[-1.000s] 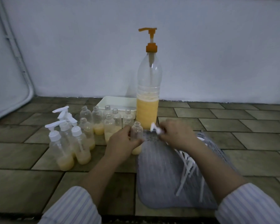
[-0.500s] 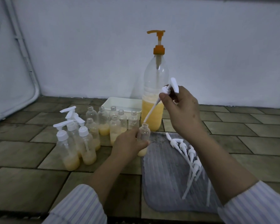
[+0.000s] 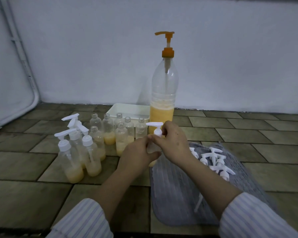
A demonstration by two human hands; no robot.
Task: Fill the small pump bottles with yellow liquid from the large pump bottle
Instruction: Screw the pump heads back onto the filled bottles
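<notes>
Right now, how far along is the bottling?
Done: three capped bottles hold yellow liquid. In hand: the left hand holds a small bottle while the right hand fits a white pump. Left: several uncapped bottles, one or two seemingly unfilled; spare pumps wait.

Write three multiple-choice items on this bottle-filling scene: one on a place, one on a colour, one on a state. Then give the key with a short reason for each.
1. Where do the spare white pump heads lie?
A. on the grey mat
B. in the white tray
C. on the large bottle

2. What colour is the pump on the large pump bottle?
A. white
B. orange
C. blue

3. What is on the small bottle held by the left hand?
A. nothing, its neck is open
B. a flat screw cap
C. a white pump head, gripped by the right hand

Key:
1 A, the loose pump heads rest on the mat at the right.
2 B, its nozzle and collar are orange.
3 C, a white pump head stands atop the bottle between both hands.
</notes>
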